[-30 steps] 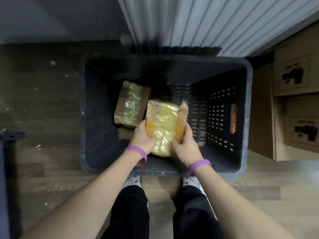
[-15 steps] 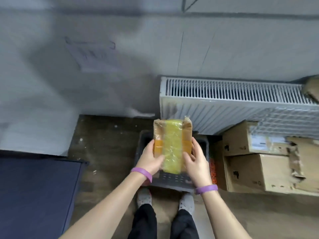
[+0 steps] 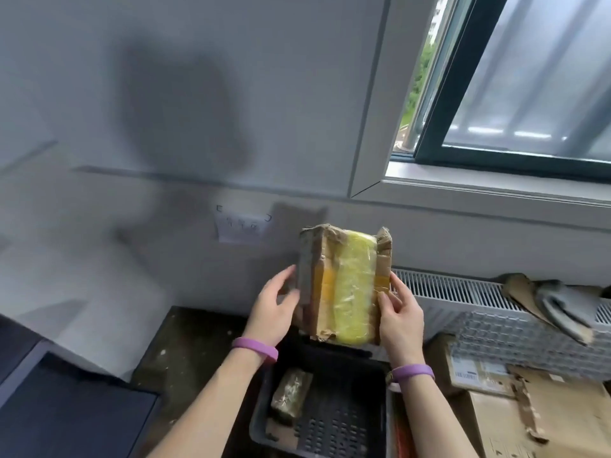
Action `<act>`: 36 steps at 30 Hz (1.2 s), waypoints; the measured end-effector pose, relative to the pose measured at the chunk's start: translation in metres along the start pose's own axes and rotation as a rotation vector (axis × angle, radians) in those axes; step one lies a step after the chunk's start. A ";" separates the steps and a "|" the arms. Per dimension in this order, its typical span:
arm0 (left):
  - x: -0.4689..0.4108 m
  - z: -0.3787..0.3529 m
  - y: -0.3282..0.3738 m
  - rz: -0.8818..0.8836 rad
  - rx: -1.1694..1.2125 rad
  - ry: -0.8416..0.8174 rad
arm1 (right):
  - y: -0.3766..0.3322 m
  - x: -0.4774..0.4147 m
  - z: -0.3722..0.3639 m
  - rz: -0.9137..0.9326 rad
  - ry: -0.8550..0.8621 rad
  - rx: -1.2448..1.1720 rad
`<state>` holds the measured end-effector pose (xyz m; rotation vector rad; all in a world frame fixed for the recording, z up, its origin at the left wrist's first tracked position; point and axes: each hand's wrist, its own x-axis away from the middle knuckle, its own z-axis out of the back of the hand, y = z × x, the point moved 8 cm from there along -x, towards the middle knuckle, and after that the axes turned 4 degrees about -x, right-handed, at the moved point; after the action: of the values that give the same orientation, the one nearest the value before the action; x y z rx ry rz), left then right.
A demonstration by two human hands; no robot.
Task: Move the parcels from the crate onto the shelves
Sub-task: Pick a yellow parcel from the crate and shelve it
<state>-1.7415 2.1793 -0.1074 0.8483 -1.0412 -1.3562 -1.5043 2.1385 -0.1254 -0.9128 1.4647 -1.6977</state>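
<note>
Standing on dark wooden floor point(image 3: 172, 352) by a white radiator point(image 3: 463, 294), a black perforated plastic crate point(image 3: 334, 428) held one brown parcel point(image 3: 291, 396). Above it, left hand point(image 3: 272, 314) and right hand point(image 3: 401, 320) gripped a yellow-taped cardboard parcel point(image 3: 344, 285), fingers point(image 3: 386, 302) curled round its sides.

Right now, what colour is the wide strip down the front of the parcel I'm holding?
Yellow, on the brown parcel; the head view shows it best.
</note>
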 end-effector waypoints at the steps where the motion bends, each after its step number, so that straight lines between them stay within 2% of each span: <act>1: -0.001 0.004 0.002 0.010 -0.009 -0.010 | -0.006 -0.003 0.002 0.007 -0.008 -0.017; 5: 0.000 -0.001 0.012 0.062 0.121 -0.125 | -0.019 -0.007 0.003 0.006 -0.066 -0.071; 7: 0.000 -0.003 0.018 0.051 0.130 -0.128 | -0.020 -0.006 0.002 -0.010 -0.095 -0.070; 11: -0.001 0.005 0.029 0.023 0.046 0.007 | -0.023 -0.007 -0.002 -0.053 -0.168 -0.019; 14: 0.001 0.005 0.035 0.017 0.052 0.078 | -0.027 -0.005 -0.019 -0.101 -0.345 0.000; 17: -0.001 0.007 0.042 -0.014 0.054 0.110 | -0.031 0.000 -0.031 -0.113 -0.458 -0.092; 26: -0.004 0.002 0.044 -0.071 0.089 0.104 | -0.026 -0.004 -0.031 -0.187 -0.428 -0.203; 30: -0.008 0.000 0.041 -0.062 0.140 0.047 | -0.022 -0.004 -0.034 -0.203 -0.414 -0.291; 33: -0.007 0.000 0.038 -0.068 0.199 0.040 | -0.031 -0.008 -0.046 -0.093 -0.382 -0.277; 36: -0.002 0.014 0.022 -0.045 0.240 0.113 | -0.043 -0.007 -0.065 -0.030 -0.371 -0.137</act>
<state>-1.7468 2.1840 -0.0822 1.1189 -1.1157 -1.2202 -1.5595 2.1814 -0.0908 -1.2542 1.3295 -1.3682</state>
